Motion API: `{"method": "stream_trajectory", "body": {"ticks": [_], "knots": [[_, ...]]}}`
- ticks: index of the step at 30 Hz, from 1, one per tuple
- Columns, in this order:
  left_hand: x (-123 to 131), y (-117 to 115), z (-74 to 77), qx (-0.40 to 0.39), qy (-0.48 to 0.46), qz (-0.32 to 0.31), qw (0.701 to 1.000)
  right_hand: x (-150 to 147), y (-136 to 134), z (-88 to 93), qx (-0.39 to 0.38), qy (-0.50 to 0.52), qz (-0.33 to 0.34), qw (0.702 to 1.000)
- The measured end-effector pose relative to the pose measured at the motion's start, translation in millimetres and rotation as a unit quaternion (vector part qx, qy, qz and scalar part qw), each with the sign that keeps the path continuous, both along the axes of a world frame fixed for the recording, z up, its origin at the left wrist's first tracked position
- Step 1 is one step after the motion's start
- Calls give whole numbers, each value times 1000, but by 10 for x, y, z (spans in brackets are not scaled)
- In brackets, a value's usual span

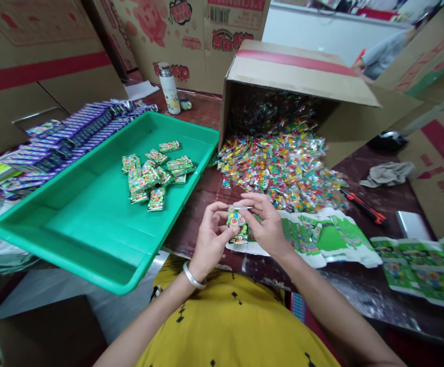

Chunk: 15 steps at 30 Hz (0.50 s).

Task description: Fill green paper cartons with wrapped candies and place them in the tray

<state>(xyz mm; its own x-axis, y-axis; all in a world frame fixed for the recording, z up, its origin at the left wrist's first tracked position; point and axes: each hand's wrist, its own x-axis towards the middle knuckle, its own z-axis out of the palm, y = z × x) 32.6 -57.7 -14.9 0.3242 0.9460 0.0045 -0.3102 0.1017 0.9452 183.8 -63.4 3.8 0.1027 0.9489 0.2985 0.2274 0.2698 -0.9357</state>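
Observation:
Between my hands, just above the table's front edge, is a small green candy box [238,222] with colourful print. My left hand [213,238] grips its left side, thumb across the front. My right hand [263,222] has its fingers and thumb at the box's top and right side, by a pale flap or edge. Behind them lies a heap of small clear packets of colourful candy [279,165], spilling from a tipped cardboard box [302,63]. Flat green printed cartons [332,237] lie to the right of my hands. Several similar green boxes [145,178] sit in a green tray [73,234] on the left.
Purple packs [80,127] are stacked behind the tray. A white flask [169,89] and a small cup [185,103] stand at the back. To the right are a red-and-black cutter [365,206], a grey cloth [388,173] and more green card sheets [420,265]. Another person's sleeve [386,53] shows beyond.

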Motion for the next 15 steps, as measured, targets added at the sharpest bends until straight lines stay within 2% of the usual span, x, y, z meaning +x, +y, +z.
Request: {"method": "stream_trajectory", "body": {"ticks": [9, 15], "knots": [[-11, -53, -45, 39, 74, 16, 996, 106, 158, 60, -139, 56, 40, 988], [-23, -48, -64, 49, 97, -15, 994, 179, 231, 117, -154, 65, 58, 984]]}}
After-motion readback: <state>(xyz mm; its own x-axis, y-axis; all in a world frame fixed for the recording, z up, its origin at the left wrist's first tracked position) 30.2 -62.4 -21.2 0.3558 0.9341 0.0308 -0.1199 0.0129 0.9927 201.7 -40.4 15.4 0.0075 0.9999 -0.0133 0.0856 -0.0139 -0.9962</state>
